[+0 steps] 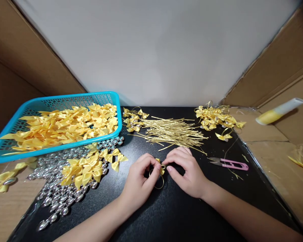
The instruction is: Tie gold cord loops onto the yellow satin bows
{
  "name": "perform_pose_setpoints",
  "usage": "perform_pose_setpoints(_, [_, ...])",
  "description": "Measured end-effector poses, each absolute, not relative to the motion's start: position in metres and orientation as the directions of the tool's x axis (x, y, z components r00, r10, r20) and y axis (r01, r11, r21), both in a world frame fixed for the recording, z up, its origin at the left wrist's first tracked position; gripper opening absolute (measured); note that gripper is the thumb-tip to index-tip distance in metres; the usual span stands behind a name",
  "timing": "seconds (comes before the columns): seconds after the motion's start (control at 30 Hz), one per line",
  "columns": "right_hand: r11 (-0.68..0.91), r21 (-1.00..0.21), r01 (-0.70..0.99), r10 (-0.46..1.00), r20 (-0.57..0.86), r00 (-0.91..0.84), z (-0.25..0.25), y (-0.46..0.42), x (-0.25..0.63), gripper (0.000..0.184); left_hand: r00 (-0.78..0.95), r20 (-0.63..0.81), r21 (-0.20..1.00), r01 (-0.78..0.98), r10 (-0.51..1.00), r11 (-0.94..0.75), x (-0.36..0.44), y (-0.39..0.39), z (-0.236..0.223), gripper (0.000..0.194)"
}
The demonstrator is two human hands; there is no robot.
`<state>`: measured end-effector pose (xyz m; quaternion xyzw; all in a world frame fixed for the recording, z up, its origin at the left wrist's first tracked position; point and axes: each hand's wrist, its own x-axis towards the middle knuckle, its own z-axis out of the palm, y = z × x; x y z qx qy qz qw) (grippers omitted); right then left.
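Between the surface's [164, 215] side edges, the left hand [140, 177] is pinching a corded bow [162, 170]. The right hand [189, 173] is hovering beside it, grip released.

Both forearms reach in from the lower corners; the left hand [143, 174] pinches, the right hand [188, 171] curls beside it, lower centre.

And here's 1 small, shiny yellow bow [162, 171], thin gold cord [163, 183] curving in a loop, low over the black tabletop [166, 218]!
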<state>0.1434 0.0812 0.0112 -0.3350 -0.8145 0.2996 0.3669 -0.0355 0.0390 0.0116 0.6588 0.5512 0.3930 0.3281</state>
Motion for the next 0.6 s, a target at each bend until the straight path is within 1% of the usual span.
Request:
perform_pose_setpoints(0.07, [0.610, -0.710, 0.351, 0.774, 0.438, -0.458, 0.011, 0.080, 0.143, 0.011, 0.081, 0.153, 0.865, 0.471, 0.985, -0.173, -0.036, 0.039, 0.011, 0.018])
perform_pose_setpoints(0.17, [0.622, -0.690, 0.370, 0.774, 0.468, -0.428, 0.011, 0.077, 0.140, 0.014, 0.082, 0.153, 0.864, 0.474, 0.985, -0.173, -0.036, 0.039, 0.010, 0.018])
perform_pose_setpoints(0.27, [0.627, -0.685, 0.371, 0.774, 0.493, -0.396, 0.011, 0.073, 0.136, 0.016, 0.085, 0.157, 0.865, 0.469, 0.984, -0.179, -0.036, 0.039, 0.010, 0.019])
perform_pose_setpoints(0.33, [0.601, -0.698, 0.389, 0.798, 0.492, -0.349, 0.011, 0.070, 0.133, 0.017, 0.084, 0.158, 0.865, 0.469, 0.984, -0.179, -0.035, 0.039, 0.011, 0.020])
perform_pose_setpoints(0.43, [0.490, -0.764, 0.419, 0.871, 0.406, -0.278, 0.009, 0.066, 0.130, 0.015, 0.080, 0.159, 0.864, 0.470, 0.984, -0.178, -0.035, 0.039, 0.012, 0.020])
perform_pose_setpoints(0.53, [0.372, -0.844, 0.387, 0.922, 0.286, -0.262, 0.007, 0.066, 0.128, 0.013, 0.076, 0.167, 0.861, 0.474, 0.983, -0.183, -0.034, 0.039, 0.013, 0.020])
perform_pose_setpoints(0.6, [0.333, -0.869, 0.365, 0.933, 0.248, -0.262, 0.006, 0.067, 0.128, 0.013, 0.077, 0.167, 0.858, 0.481, 0.983, -0.183, -0.034, 0.039, 0.013, 0.019])
